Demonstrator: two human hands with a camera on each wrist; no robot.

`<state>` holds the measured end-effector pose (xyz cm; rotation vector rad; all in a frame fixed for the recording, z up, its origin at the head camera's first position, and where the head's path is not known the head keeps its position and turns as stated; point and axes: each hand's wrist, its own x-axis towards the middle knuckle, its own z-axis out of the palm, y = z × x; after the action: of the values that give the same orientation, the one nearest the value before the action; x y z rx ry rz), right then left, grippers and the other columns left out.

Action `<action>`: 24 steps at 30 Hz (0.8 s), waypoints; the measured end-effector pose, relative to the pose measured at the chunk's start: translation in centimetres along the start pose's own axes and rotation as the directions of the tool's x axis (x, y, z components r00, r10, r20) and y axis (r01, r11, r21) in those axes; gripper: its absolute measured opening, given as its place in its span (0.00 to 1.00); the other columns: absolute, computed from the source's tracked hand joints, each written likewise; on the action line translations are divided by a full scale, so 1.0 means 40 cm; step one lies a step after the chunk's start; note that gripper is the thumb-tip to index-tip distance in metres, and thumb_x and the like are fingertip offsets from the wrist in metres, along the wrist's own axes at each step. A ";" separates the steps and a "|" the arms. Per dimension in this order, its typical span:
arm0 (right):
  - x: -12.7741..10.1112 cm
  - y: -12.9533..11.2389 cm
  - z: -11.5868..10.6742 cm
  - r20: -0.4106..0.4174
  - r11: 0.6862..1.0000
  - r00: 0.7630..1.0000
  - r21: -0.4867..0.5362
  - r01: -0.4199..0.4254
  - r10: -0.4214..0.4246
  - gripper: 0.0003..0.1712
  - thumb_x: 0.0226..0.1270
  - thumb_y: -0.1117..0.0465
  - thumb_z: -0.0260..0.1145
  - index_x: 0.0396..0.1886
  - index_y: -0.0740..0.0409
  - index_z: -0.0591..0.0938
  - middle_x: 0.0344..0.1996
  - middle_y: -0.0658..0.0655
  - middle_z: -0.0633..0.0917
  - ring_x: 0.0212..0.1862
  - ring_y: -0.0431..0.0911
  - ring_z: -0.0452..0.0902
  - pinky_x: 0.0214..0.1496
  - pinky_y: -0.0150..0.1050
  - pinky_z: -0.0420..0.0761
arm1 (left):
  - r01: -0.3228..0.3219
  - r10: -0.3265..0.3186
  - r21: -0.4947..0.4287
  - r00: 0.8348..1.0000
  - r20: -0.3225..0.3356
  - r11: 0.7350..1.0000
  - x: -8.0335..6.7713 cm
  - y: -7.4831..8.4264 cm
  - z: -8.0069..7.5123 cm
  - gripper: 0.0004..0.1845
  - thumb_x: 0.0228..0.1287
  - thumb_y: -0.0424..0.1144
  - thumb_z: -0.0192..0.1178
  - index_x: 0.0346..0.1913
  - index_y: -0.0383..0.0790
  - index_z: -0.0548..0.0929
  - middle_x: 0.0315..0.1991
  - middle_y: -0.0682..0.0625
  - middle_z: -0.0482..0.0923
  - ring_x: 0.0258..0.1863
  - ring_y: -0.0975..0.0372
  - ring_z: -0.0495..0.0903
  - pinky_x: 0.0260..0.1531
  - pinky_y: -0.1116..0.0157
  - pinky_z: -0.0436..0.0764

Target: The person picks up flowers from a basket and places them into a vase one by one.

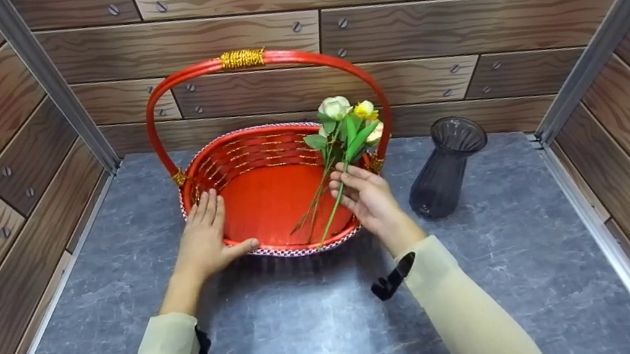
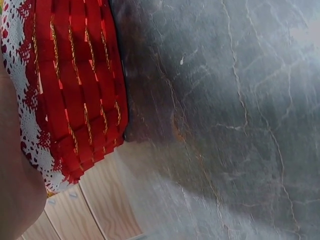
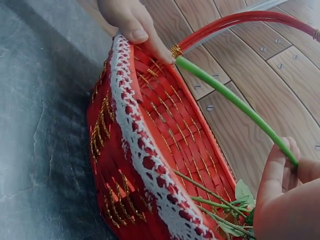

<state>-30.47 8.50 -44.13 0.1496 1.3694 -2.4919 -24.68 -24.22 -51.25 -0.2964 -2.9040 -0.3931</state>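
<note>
Pinching a green flower stem (image 1: 336, 204) between thumb and fingers, the right hand (image 1: 369, 199) is hovering over the 3 o'clock side of the red woven basket (image 1: 268, 199); its grip is narrow and is holding that stem. The stem belongs to a small bunch of artificial roses (image 1: 347, 119), white and yellow heads with green leaves, which is leaning up toward 1 o'clock while the stem ends are resting inside the basket near its front rim. In the right wrist view the green stem (image 3: 235, 102) is running slantwise across the basket's mouth to the fingertips (image 3: 280, 165), and thinner stems are lying against the inner wall.

The left hand (image 1: 203, 237) is resting on the basket's rim at 9 o'clock, fingers straight and laid along the white lace edging, thumb stretching along the front rim; its grip is wide and flat, clasping nothing.

The basket is standing on the grey marble-patterned surface (image 1: 288, 331), its red handle (image 1: 247, 59) arching overhead with a gold wrap at 12 o'clock. A dark ribbed glass vase (image 1: 445, 170) is standing upright just beside the basket at 3 o'clock.
</note>
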 end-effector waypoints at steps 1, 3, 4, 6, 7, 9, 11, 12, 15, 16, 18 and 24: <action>-0.004 0.001 -0.002 0.011 1.000 1.000 -0.009 -0.001 0.001 0.25 0.74 0.70 0.56 0.70 0.68 0.70 0.40 0.55 0.88 0.38 0.44 0.85 0.46 0.35 0.85 | -0.001 0.001 0.000 1.000 0.000 1.000 0.000 0.000 -0.001 0.65 0.53 0.79 0.54 0.78 0.29 0.49 0.80 0.37 0.41 0.80 0.46 0.40 0.78 0.49 0.42; -0.011 0.004 -0.007 0.029 1.000 1.000 -0.024 -0.002 0.003 0.24 0.74 0.70 0.57 0.68 0.68 0.71 0.41 0.56 0.88 0.39 0.44 0.85 0.46 0.36 0.84 | -0.001 0.001 0.002 1.000 0.002 1.000 0.000 0.000 -0.002 0.65 0.54 0.79 0.53 0.78 0.30 0.48 0.80 0.38 0.39 0.80 0.47 0.39 0.78 0.49 0.42; -0.015 0.005 -0.010 0.040 0.999 0.999 -0.032 -0.002 0.003 0.24 0.74 0.70 0.57 0.68 0.68 0.72 0.42 0.57 0.88 0.39 0.44 0.85 0.46 0.36 0.84 | -0.001 0.001 0.004 1.000 0.004 1.000 0.000 0.000 -0.001 0.65 0.54 0.79 0.53 0.78 0.30 0.48 0.80 0.38 0.39 0.80 0.47 0.39 0.78 0.49 0.42; -0.022 0.007 -0.018 0.062 0.999 0.998 -0.052 -0.004 0.007 0.23 0.73 0.70 0.58 0.67 0.67 0.73 0.42 0.57 0.87 0.40 0.45 0.84 0.47 0.36 0.84 | -0.001 0.001 0.009 1.000 0.002 1.000 0.000 0.000 -0.001 0.65 0.54 0.80 0.53 0.78 0.31 0.47 0.80 0.38 0.39 0.80 0.47 0.39 0.78 0.49 0.42; -0.027 0.008 -0.022 0.073 0.998 0.997 -0.063 -0.005 0.009 0.23 0.73 0.70 0.58 0.67 0.67 0.73 0.42 0.57 0.87 0.40 0.45 0.84 0.47 0.37 0.84 | -0.002 0.002 0.011 1.000 0.003 1.000 -0.001 -0.001 -0.001 0.65 0.54 0.80 0.53 0.78 0.30 0.47 0.80 0.37 0.39 0.80 0.46 0.39 0.78 0.49 0.42; -0.036 0.010 -0.031 0.089 0.997 0.996 -0.079 -0.009 0.017 0.23 0.73 0.70 0.58 0.67 0.68 0.73 0.41 0.57 0.87 0.39 0.45 0.84 0.48 0.37 0.85 | -0.002 0.002 0.011 1.000 0.001 1.000 -0.002 -0.001 0.000 0.65 0.54 0.80 0.53 0.78 0.30 0.48 0.80 0.37 0.40 0.80 0.46 0.39 0.77 0.49 0.42; -0.044 0.010 -0.040 0.108 0.995 0.994 -0.097 -0.013 0.023 0.25 0.73 0.70 0.58 0.68 0.69 0.71 0.41 0.57 0.87 0.39 0.45 0.85 0.48 0.37 0.85 | -0.001 0.001 0.004 1.000 -0.001 1.000 0.000 -0.001 0.000 0.65 0.53 0.79 0.53 0.78 0.30 0.49 0.80 0.37 0.40 0.80 0.46 0.39 0.77 0.49 0.42; -0.048 0.009 -0.045 0.115 0.994 0.993 -0.104 -0.014 0.026 0.25 0.73 0.70 0.57 0.68 0.69 0.70 0.40 0.57 0.88 0.38 0.45 0.85 0.48 0.37 0.85 | 0.000 0.000 0.001 1.000 -0.001 1.000 0.002 -0.001 0.000 0.66 0.53 0.79 0.54 0.78 0.30 0.49 0.80 0.37 0.40 0.80 0.46 0.39 0.78 0.49 0.42; -0.060 0.009 -0.060 0.134 0.992 0.990 -0.128 -0.017 0.034 0.26 0.73 0.70 0.58 0.69 0.71 0.69 0.39 0.57 0.88 0.38 0.45 0.85 0.47 0.37 0.85 | 0.001 -0.001 -0.005 1.000 -0.002 1.000 0.004 0.000 -0.001 0.65 0.53 0.79 0.54 0.78 0.30 0.49 0.80 0.37 0.40 0.80 0.47 0.38 0.78 0.49 0.41; -0.063 0.009 -0.065 0.138 0.990 0.990 -0.136 -0.018 0.037 0.26 0.73 0.70 0.58 0.69 0.71 0.70 0.39 0.57 0.88 0.37 0.45 0.85 0.47 0.37 0.85 | 0.000 0.000 -0.005 1.000 -0.003 1.000 0.005 0.000 -0.001 0.65 0.53 0.79 0.54 0.78 0.29 0.49 0.80 0.37 0.40 0.80 0.46 0.38 0.78 0.49 0.41; -0.071 0.008 -0.075 0.152 0.986 0.987 -0.168 -0.019 0.045 0.26 0.72 0.70 0.59 0.68 0.70 0.71 0.39 0.56 0.88 0.37 0.44 0.85 0.46 0.37 0.86 | -0.005 0.005 -0.003 1.000 -0.002 1.000 0.004 0.001 -0.001 0.65 0.53 0.79 0.55 0.78 0.29 0.49 0.80 0.36 0.41 0.80 0.46 0.39 0.77 0.49 0.42; -0.094 0.003 -0.112 0.246 0.968 0.967 -0.250 -0.001 0.065 0.27 0.71 0.70 0.60 0.69 0.71 0.69 0.40 0.57 0.88 0.38 0.44 0.85 0.47 0.39 0.86 | 0.002 -0.002 0.005 1.000 0.020 1.000 0.003 0.000 -0.002 0.66 0.54 0.80 0.52 0.78 0.30 0.48 0.80 0.37 0.39 0.80 0.46 0.37 0.78 0.49 0.41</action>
<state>-27.08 12.98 -45.80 -0.1916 1.5351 -2.1960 -24.76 -24.22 -51.13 -0.2980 -2.9245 -0.3855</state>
